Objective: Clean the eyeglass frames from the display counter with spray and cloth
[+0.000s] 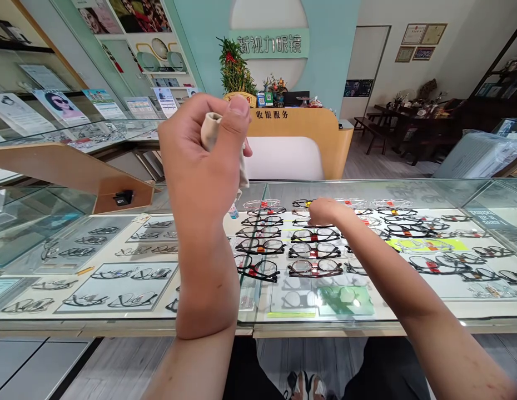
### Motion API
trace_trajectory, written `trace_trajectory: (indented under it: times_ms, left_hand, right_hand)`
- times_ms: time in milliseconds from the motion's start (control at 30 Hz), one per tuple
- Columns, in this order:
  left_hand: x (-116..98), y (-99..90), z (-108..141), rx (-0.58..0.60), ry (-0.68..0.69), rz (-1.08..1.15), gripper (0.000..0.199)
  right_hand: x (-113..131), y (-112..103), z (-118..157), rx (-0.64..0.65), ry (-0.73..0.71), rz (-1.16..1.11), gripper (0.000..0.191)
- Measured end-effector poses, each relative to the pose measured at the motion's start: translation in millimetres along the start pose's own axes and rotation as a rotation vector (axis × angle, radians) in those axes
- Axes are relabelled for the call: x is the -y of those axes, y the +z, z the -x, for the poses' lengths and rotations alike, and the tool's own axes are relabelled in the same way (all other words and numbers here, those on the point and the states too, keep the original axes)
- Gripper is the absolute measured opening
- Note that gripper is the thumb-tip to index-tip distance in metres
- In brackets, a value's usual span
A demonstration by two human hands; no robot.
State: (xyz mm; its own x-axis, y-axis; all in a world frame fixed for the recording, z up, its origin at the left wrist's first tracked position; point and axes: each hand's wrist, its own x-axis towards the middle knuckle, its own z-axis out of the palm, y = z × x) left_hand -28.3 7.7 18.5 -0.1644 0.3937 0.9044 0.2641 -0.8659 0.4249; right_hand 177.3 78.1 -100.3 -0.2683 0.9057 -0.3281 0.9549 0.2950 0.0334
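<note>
"Across the near half of my view runs a glass counter (325, 329), with a wooden desk (325, 133) far beyond it. What are you holding?"

"A pale cloth (210, 130), bunched in my left hand (195, 144), raised left of centre — a loose end hangs below the closed fingers."

"And the right hand (325, 211)?"

"Out to the far side, bent over the rows of eyeglasses (314, 237). Its fingers are hidden, so I can't tell whether they grip anything or press on the glass."

"How do you handle that well?"

"I'd gather the loose end so it can't drag, and hold the wad firmly without crushing it. For the right, I judge light, even pressure best — leaning hard at full reach could smear or strain the glass."
</note>
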Motion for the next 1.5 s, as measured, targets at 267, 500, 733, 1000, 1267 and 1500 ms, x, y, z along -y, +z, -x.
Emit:
trace_trajectory:
  times_ms: [267, 500, 733, 1000, 1267, 1500]
  left_hand:
    - [-2.0, -1.5, -0.1, 0.040, 0.047, -0.018, 0.027]
    - [-8.6, -4.2, 1.7, 0.046, 0.035, -0.040, 0.025]
    - [-13.5, -5.0, 3.9, 0.066, 0.033, -0.054, 0.022]
    - [-24.5, -8.8, 7.6, 0.098, -0.039, -0.146, 0.021]
    - [-20.0, -7.0, 8.4, 0.384, -0.359, -0.390, 0.021]
    - [-19.3, 8.9, 12.1, 0.378, -0.328, -0.232, 0.032]
  right_hand:
    - [-7.3, -7.0, -5.8, -0.196, 0.138, -0.067, 0.055]
    - [-6.3, -1.4, -2.7, -0.070, 0.054, -0.010, 0.032]
    - [-4.0, 5.3, -7.5, 0.034, 0.018, 0.032, 0.029]
    - [-15.7, -11.5, 11.0, -0.150, -0.033, -0.020, 0.039]
    - [-0.9, -43.2, 84.2, -1.110, -0.248, -0.283, 0.041]
    - [23.5, -43.1, 111.5, -1.330, -0.327, -0.218, 0.041]
